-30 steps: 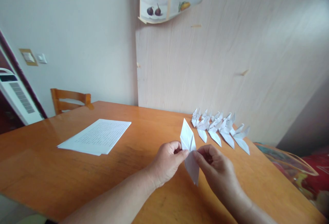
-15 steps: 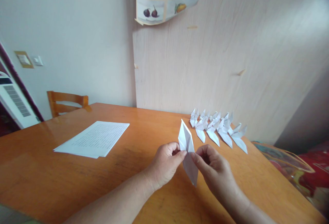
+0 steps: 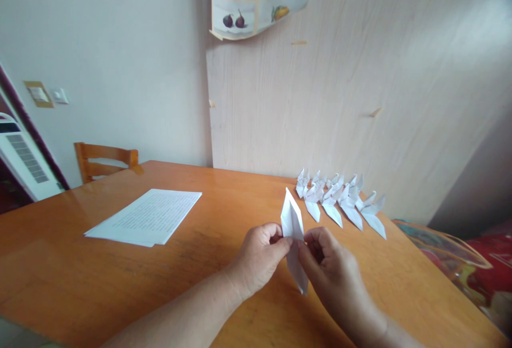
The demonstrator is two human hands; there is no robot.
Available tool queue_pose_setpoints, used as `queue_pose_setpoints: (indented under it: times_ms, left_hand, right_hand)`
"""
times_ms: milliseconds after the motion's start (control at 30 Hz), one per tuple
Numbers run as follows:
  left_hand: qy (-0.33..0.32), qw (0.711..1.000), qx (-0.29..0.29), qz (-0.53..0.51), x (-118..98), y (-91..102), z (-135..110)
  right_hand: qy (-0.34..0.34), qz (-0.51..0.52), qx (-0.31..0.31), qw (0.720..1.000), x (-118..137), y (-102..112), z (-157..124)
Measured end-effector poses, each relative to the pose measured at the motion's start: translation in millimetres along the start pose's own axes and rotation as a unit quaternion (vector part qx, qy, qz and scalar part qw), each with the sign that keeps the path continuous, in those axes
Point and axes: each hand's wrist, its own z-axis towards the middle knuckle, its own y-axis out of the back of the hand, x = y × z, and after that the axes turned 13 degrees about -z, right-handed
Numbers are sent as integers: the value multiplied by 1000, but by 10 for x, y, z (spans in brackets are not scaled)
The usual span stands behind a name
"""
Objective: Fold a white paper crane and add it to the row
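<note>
A long, pointed piece of folded white paper stands nearly upright between my hands, above the wooden table. My left hand pinches its left edge at mid-height, thumb on the near face. On the right edge, my right hand grips the same paper between thumb and bent fingers. The fingertips behind the paper are hidden. Beyond it, toward the wall, several folded paper cranes sit close together in rows.
A stack of written paper sheets lies on the left part of the table. A wooden chair stands past the far left edge. Red and clear bags are beside the right edge. A fruit poster hangs on the wall.
The folded paper has shifted slightly right and down, and its two sides look closer together. My right thumb has moved a little lower and closer to my left thumb.
</note>
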Motion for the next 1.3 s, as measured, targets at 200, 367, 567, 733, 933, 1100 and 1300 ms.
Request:
queue_pose_setpoints:
  times_ms: [200, 367, 567, 733, 933, 1100, 1300]
  left_hand:
    - [1, 1000, -7, 0, 38, 11, 8]
    - [7, 1000, -4, -12, 54, 33, 20]
    - [9, 1000, -4, -28, -1, 35, 4]
    - [16, 998, 0, -59, -78, -6, -14]
    - [5, 995, 33, -93, -109, 12, -45]
    - [12, 995, 30, -95, -94, 41, -13]
    - [16, 997, 5, -81, -79, 26, 18]
  right_hand:
    - [75, -103, -26, 991, 46, 14, -31]
    - [137, -141, -26, 980, 46, 9, -47]
    - [182, -158, -16, 970, 85, 21, -56]
    - [190, -168, -4, 967, 106, 34, -55]
    - [200, -131, 23, 971, 89, 53, -50]
    - [174, -34, 59, 982, 96, 63, -49]
    - [71, 62, 21, 995, -9, 35, 11]
